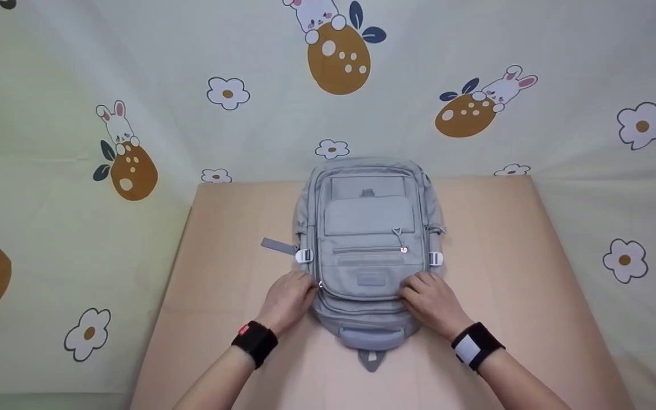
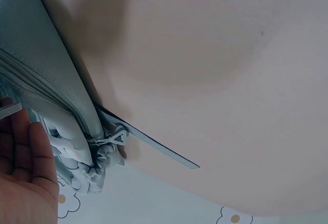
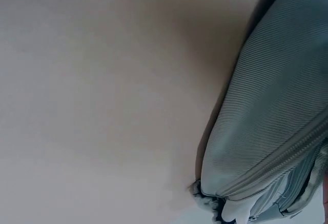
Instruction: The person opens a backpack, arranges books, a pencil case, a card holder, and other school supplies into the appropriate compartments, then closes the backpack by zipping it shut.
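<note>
A grey backpack (image 1: 370, 216) lies on its back, its padded top handle (image 1: 372, 338) towards me. At the left end of the curved front-pocket seam, my left hand (image 1: 288, 299) pinches a zipper pull (image 2: 11, 110), whose pale tab shows by the fingers in the left wrist view. On the opposite side, my right hand (image 1: 431, 300) grips the edge of the front pocket (image 1: 362, 291) with bent fingers. Only a sliver of that hand shows in the right wrist view, so its fingertips are hidden there.
Under the backpack is a light-brown tabletop (image 1: 231, 228). A loose grey strap (image 1: 278, 246) sticks out to the left, and white buckles (image 1: 304, 256) sit on both sides. A small zipper charm (image 1: 404, 249) hangs on the front. Behind stands a patterned cloth (image 1: 271, 131).
</note>
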`<state>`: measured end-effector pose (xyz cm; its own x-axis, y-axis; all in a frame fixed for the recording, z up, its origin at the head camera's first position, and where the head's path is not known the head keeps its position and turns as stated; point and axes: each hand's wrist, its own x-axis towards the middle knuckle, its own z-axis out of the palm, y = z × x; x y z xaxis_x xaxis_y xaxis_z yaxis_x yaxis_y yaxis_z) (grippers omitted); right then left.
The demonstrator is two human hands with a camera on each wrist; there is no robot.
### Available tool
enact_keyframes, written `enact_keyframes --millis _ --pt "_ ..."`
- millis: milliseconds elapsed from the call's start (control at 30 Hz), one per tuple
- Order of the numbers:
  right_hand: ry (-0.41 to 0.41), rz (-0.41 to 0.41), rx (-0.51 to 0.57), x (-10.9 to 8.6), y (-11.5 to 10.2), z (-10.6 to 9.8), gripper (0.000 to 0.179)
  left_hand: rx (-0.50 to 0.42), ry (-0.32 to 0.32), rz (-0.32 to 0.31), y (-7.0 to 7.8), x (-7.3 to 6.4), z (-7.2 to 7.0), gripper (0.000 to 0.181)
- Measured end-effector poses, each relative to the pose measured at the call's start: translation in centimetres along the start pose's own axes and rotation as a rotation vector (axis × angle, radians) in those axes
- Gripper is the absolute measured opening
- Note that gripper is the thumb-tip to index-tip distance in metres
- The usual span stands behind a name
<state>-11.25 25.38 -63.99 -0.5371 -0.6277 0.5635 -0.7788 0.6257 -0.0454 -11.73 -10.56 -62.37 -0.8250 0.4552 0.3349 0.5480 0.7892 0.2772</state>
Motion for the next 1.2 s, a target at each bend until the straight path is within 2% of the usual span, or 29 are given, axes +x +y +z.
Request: enact_keyframes --millis 167,367,533,833,967,1200 --pt "0.034 -0.039 -0.018 0.0 0.2 0.3 0.008 -0.002 -0.014 -0.011 0.3 -0.1 0.1 0.008" --pt "0.029 -0.055 -0.040 -0.1 0.2 0.4 0.006 0.020 -0.017 0.043 1.1 -0.5 0.2 0.009" --pt "0.004 -0.041 -0.047 -0.2 0.2 0.5 0.006 0.019 -0.033 0.064 2.2 -0.8 0.4 0.010" --pt "0.032 -0.046 -0.016 -0.2 0.2 0.6 0.008 0.010 0.018 0.150 4.3 -0.6 1.9 0.011" --pt "0.032 -0.042 -0.019 -0.2 0.1 0.6 0.007 -0.006 0.026 0.149 4.6 -0.6 2.2 0.011" --pt "0.019 -0.026 -0.002 -0.5 0.5 -0.1 0.010 -0.030 -0.009 0.114 4.5 -0.7 2.0 0.007"
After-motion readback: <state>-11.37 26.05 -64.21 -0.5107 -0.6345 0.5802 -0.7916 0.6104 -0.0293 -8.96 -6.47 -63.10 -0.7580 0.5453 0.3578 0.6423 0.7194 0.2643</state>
